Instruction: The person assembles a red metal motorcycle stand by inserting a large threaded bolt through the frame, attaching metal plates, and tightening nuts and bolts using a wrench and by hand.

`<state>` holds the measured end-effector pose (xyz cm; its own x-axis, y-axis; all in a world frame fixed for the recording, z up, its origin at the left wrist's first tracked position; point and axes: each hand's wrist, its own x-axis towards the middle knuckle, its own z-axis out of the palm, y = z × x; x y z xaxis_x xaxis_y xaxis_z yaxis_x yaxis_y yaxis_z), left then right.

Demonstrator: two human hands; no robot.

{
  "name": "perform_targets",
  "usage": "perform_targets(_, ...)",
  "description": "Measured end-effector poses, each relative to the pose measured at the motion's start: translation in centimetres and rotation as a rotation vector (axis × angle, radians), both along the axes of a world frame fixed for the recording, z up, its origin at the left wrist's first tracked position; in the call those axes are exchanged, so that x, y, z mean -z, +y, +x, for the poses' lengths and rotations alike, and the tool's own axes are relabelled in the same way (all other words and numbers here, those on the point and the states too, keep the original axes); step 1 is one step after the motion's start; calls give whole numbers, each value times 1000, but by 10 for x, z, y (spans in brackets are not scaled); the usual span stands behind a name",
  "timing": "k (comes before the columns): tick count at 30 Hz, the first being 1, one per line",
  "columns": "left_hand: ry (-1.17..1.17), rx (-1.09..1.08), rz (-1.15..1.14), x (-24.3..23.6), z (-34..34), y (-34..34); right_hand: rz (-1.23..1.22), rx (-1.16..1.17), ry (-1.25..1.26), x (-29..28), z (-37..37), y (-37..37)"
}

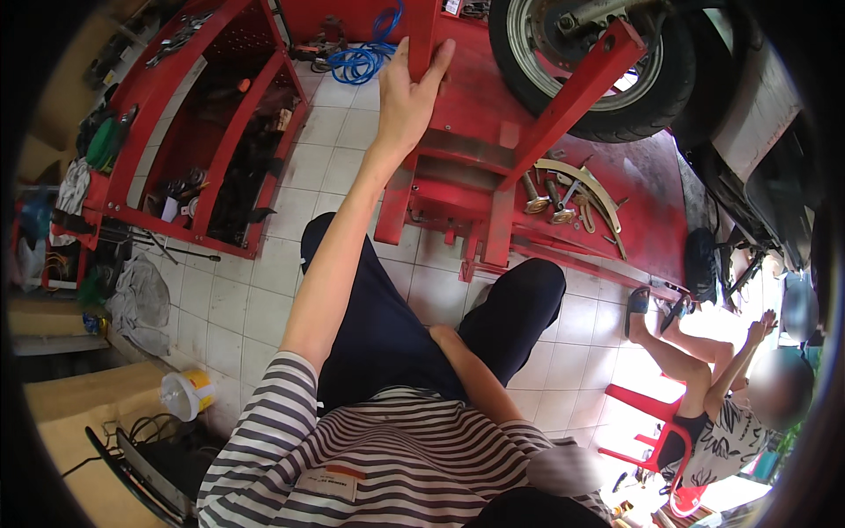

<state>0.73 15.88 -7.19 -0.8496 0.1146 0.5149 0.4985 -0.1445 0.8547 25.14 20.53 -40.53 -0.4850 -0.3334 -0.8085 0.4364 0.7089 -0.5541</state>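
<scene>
My left arm reaches forward, and my left hand (410, 101) is wrapped around an upright red metal post (424, 40) at the edge of a red lift table (647, 189). The thumb lies along the post's right side. My right forearm bends inward over my lap. There my right hand (445, 338) rests against my dark trousers between the thighs, its fingers mostly hidden. Beyond the post, a motorcycle wheel (656, 92) with a black tyre stands on the table. A slanted red bar (572, 110) crosses in front of it.
Several metal parts (563, 211) and a curved strip (603, 204) lie on the table. To the left stands a red tool rack (211, 185); a blue hose (356, 66) is coiled beyond it. A white bucket (183, 396) sits lower left. Another person (726, 431) sits on a red chair (647, 405) at right.
</scene>
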Motion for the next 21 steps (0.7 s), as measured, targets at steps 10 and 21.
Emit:
perform_targets(10,39,-27,150,27,-5,6,-94,-42,-142,18,-27,-17)
perform_targets(21,5,20,79,17,-5,3,-128,28,-206,1,-33,21)
